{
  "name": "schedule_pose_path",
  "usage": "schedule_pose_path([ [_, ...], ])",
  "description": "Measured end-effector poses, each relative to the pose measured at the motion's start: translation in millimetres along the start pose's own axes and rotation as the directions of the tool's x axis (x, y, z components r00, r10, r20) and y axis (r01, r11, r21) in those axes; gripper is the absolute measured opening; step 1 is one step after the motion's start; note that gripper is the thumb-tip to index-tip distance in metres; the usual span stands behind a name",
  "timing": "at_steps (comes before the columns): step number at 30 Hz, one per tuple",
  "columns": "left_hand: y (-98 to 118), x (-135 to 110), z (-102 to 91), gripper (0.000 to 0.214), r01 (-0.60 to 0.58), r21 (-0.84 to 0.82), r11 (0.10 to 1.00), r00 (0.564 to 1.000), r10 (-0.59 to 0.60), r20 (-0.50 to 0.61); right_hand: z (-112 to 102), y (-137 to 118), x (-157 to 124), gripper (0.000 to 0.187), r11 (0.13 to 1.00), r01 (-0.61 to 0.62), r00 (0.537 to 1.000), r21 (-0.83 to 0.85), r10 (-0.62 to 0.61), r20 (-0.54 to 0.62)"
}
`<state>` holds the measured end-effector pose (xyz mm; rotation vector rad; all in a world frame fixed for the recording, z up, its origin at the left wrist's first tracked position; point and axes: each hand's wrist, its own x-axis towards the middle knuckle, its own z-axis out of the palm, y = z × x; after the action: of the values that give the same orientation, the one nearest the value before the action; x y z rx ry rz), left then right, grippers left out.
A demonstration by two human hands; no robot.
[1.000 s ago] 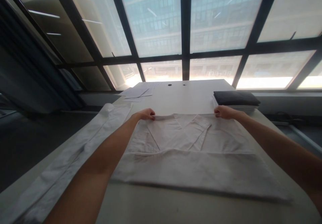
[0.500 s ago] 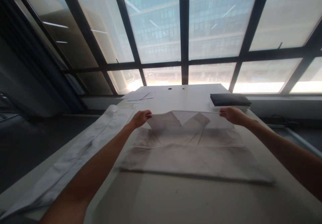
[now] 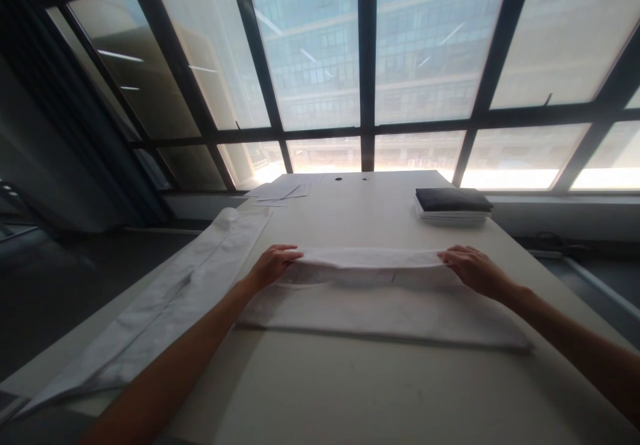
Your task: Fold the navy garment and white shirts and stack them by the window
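Observation:
A partly folded white shirt [image 3: 385, 311] lies across the table in front of me. Its far part is lifted and turned over toward me in a narrow band. My left hand [image 3: 274, 265] pinches the left end of that band, fingers closed on the cloth. At the right end, my right hand [image 3: 470, 268] grips the same band. Both hands are low over the shirt, roughly level with each other. The near edge of the cloth rests flat on the tabletop.
Along the left side of the white table [image 3: 350, 398] stretches another white garment [image 3: 165, 311]. Paper sheets [image 3: 283, 191] lie at the far left. A stack of folded cloths, dark on top [image 3: 453, 199] and white below, sits at the far right. Windows [image 3: 320, 51] stand behind.
Both hands have come down and toward me, folding the shirt's far part over. The V-shaped opening that showed at its upper edge is now hidden, and the cloth looks narrower.

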<state>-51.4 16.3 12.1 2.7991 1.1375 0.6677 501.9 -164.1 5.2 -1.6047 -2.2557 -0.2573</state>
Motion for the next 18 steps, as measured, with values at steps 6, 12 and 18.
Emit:
schedule_pose_path([
  [6,-1.4,-18.0,10.3,0.039,0.001,-0.054,0.999,0.997,0.003,0.072,17.8,-2.1,-23.7,0.035,0.999,0.035,0.999,-0.005,-0.035,-0.009],
  [12,8.6,-14.8,5.7,0.037,0.013,-0.122,0.992,0.993,0.002,0.122,26.5,5.3,-34.7,0.036,0.999,-0.036,0.999,0.019,0.036,0.013],
  [18,8.7,-15.1,5.1,0.049,-0.023,0.009,1.000,0.988,0.021,0.155,24.0,9.2,-36.8,0.037,0.999,-0.047,0.998,0.010,0.046,0.046],
])
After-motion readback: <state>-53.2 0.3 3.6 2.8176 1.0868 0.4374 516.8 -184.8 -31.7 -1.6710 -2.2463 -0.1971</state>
